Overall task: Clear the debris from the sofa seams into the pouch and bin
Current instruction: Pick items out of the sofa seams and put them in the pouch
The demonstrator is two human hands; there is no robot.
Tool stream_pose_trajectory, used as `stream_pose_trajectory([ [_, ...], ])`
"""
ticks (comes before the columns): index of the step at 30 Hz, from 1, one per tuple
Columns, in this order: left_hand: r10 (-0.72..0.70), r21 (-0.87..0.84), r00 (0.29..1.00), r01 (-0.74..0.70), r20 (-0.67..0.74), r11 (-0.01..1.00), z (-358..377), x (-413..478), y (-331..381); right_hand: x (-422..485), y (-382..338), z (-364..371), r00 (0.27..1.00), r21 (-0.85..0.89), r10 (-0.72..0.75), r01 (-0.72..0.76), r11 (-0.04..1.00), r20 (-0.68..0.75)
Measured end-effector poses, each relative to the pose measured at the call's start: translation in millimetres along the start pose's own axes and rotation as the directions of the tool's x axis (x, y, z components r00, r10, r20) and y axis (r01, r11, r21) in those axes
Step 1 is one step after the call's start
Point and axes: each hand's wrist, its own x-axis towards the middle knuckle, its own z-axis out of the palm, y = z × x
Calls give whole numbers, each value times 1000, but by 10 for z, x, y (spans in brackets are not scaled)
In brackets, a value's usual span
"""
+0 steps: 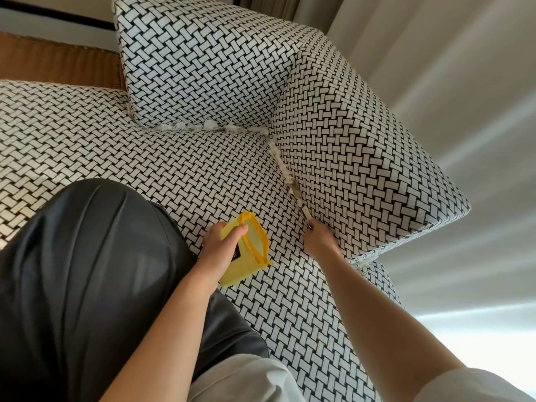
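left grip (223,245) at centre frame, forearm coming in from the bottom, fingers and thumb curled round the rim of the yellow pouch (240,271). pouch mouth is unzipped, held just over the sofa seat (87,126). right grip (319,239) is on an extended arm, fingertips buried in the seam beside the side cushion (362,155); can't tell if it's pinching anything. pale debris (285,169) lines that seam and the back seam. curtain (406,30) upper right.
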Motion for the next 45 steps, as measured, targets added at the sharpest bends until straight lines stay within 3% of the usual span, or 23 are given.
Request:
stream_pose_trajectory([
  [4,13,2,1000,-13,-5,1000,0,18,-21,-39,48,48,987,-207,4,-37,978,-160],
  [10,2,7,1000,-2,1,1000,-1,14,-11,8,37,105,975,-339,-54,-23,940,-216],
  [21,23,24,1000,-23,-12,999,17,9,-8,-86,152,149,919,-170,-171,117,979,-355],
  [26,15,45,1000,-14,-17,999,25,14,-8,-79,119,89,953,-183,-127,77,980,-276],
  [37,26,60,1000,-26,-3,998,19,-32,20,-46,60,118,943,-25,-89,85,996,-321],
  [40,24,47,1000,-24,-9,999,20,-29,23,-148,-59,14,888,81,-171,226,971,-428],
  [43,14,39,1000,-13,-5,999,26,-28,30,-461,-242,-46,761,190,-325,501,844,-561],
  [45,-8,37,1000,8,-2,999,36,-31,55,-725,-373,-52,735,288,-365,596,750,-571],
])
